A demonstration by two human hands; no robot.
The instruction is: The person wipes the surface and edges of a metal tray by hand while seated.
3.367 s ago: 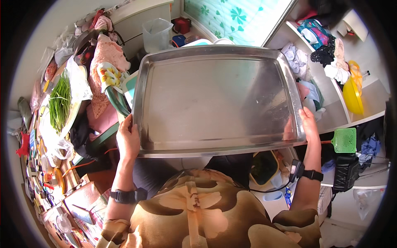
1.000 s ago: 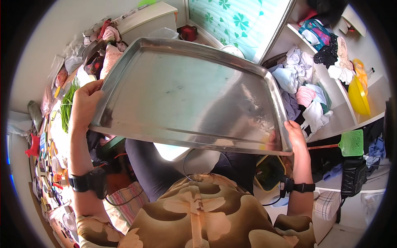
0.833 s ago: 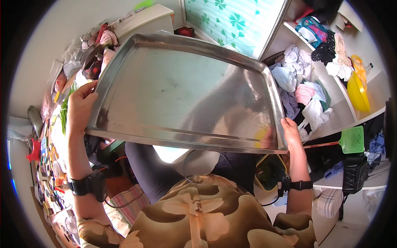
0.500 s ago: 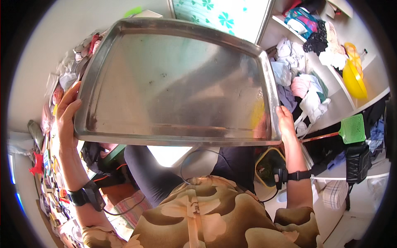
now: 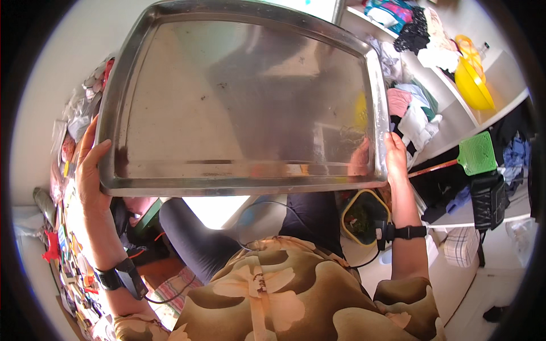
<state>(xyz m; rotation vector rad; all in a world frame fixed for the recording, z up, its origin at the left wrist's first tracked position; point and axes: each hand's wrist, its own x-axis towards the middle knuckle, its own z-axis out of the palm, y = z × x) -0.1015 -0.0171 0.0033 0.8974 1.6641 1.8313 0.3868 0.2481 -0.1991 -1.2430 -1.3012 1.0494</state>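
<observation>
Since half a second ago, the metal tray (image 5: 244,108) has risen in the view, its far rim now at the top edge. It is held up at 12 o'clock, above the lap. At its 8 o'clock, the left hand (image 5: 92,170) clamps the rim; at 4 o'clock, the right hand (image 5: 396,158) does likewise, its fingers mostly hidden. Farther out, a green swatter (image 5: 476,153) hangs at 3 o'clock, a yellow bowl (image 5: 474,85) at 2.

cluttered room, apparently in a home, clothes (image 5: 418,122) heaped on white shelves (image 5: 508,77), green fly swatter (image 5: 478,154)
</observation>
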